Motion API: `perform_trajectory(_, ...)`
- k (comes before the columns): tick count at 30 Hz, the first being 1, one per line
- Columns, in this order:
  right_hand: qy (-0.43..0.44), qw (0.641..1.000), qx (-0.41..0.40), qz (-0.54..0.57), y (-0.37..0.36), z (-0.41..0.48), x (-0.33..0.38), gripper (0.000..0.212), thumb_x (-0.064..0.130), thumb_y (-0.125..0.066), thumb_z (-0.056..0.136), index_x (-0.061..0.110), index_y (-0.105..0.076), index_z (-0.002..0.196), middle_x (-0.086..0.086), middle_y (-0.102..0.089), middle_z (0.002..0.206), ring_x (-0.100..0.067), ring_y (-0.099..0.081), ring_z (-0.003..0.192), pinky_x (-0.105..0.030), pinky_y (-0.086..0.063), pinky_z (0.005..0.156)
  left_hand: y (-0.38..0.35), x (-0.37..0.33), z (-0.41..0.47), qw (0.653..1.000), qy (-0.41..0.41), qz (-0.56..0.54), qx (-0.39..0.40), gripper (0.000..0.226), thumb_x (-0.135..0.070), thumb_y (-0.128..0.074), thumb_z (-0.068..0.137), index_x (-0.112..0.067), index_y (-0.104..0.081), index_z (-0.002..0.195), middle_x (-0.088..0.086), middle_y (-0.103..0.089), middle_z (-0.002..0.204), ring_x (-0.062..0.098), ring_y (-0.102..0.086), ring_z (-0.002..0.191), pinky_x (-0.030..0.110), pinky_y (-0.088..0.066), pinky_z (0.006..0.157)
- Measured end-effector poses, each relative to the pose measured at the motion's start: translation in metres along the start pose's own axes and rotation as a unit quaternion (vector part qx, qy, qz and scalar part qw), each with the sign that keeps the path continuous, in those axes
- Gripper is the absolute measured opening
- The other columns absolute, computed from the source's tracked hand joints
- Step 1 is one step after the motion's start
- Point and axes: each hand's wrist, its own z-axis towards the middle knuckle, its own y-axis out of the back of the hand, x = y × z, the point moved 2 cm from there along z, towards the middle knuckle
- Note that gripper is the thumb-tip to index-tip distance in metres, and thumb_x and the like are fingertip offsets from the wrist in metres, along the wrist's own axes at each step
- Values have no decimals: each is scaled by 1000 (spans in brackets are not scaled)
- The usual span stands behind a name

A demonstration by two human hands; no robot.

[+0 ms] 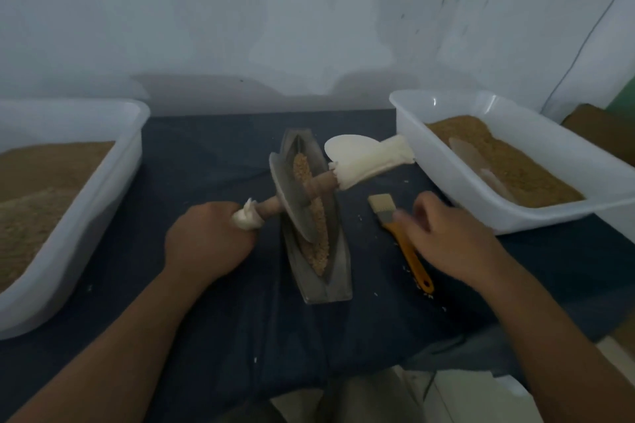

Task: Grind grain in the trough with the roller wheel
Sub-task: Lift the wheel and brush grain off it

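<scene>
A grey boat-shaped trough [338, 264] lies lengthwise on the dark cloth, with tan grain [319, 237] along its groove. The grey roller wheel [292, 203] stands tilted in it, on a wooden axle with white cloth-wrapped ends. My left hand [206, 244] grips the left wrapped end [245, 218]. The right wrapped end [364, 165] sticks out free toward the far right. My right hand [446, 244] hovers blurred over a brush with an orange handle [414, 261], fingers loosely spread, holding nothing that I can see.
A white plastic bin [515, 216] at the right holds tan meal and a pale scoop [481, 165]. Another white bin [86, 216] of tan grain sits at the left. A white scoop [347, 148] lies behind the trough. A wall rises close behind the table.
</scene>
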Motion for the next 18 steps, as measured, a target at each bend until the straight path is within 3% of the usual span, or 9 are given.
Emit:
perform_trajectory(2, 57, 988, 53, -135, -11, 1, 1, 35, 64, -53, 98, 32, -42, 105, 3, -58, 72, -11, -57, 60, -39, -50, 54, 1, 2, 1, 1000, 17, -17, -7, 42, -60, -52, 88, -28, -62, 64, -9, -65, 66, 20, -64, 65, 38, -55, 63)
perform_trajectory(3, 72, 984, 60, -149, -16, 2, 0, 31, 54, -56, 100, 32, -43, 117, 4, -57, 73, -11, -57, 61, -38, -50, 54, 2, 5, 2, 999, 25, -25, -11, 36, -54, -58, 88, -28, -63, 65, -9, -65, 65, 18, -63, 65, 36, -53, 61)
perform_trajectory(6, 84, 993, 54, -56, -15, 7, -7, 43, 40, -58, 102, 54, -43, 140, 9, -63, 79, -7, -60, 67, -32, -48, 58, 5, 12, 5, 996, 46, -73, -18, 23, -48, -63, 83, -31, -66, 68, -11, -64, 61, 9, -60, 60, 29, -42, 55)
perform_trajectory(9, 55, 988, 53, 132, -1, 10, -13, 35, 36, -53, 106, 68, -61, 119, 6, -72, 81, -4, -67, 75, -26, -48, 67, 6, 14, 5, 994, 45, -104, -9, 13, -51, -59, 79, -42, -66, 74, -11, -64, 61, 10, -61, 61, 30, -42, 56)
perform_trajectory(14, 32, 945, 39, 323, 11, 11, -9, 44, 25, -38, 106, 42, -78, 108, 3, -78, 93, -15, -73, 88, -50, -60, 86, 6, 12, 4, 990, 60, -124, 18, 15, -40, -69, 82, -38, -67, 67, -11, -65, 59, 14, -65, 61, 33, -45, 56)
perform_trajectory(16, 69, 933, 46, 349, 12, 13, -5, 41, 14, -40, 106, 34, -76, 114, 4, -80, 104, -16, -74, 102, -55, -59, 94, 6, 10, 3, 990, 63, -124, 22, 16, -40, -70, 81, -36, -67, 66, -9, -65, 59, 16, -65, 61, 35, -48, 57)
perform_trajectory(18, 112, 947, -2, 302, 14, 18, 4, 22, 17, -61, 104, 36, -71, 110, 12, -77, 102, -10, -72, 99, -48, -60, 90, 7, 8, 2, 990, 59, -129, 24, 8, -42, -67, 78, -41, -66, 70, -7, -66, 59, 17, -65, 62, 37, -52, 59)
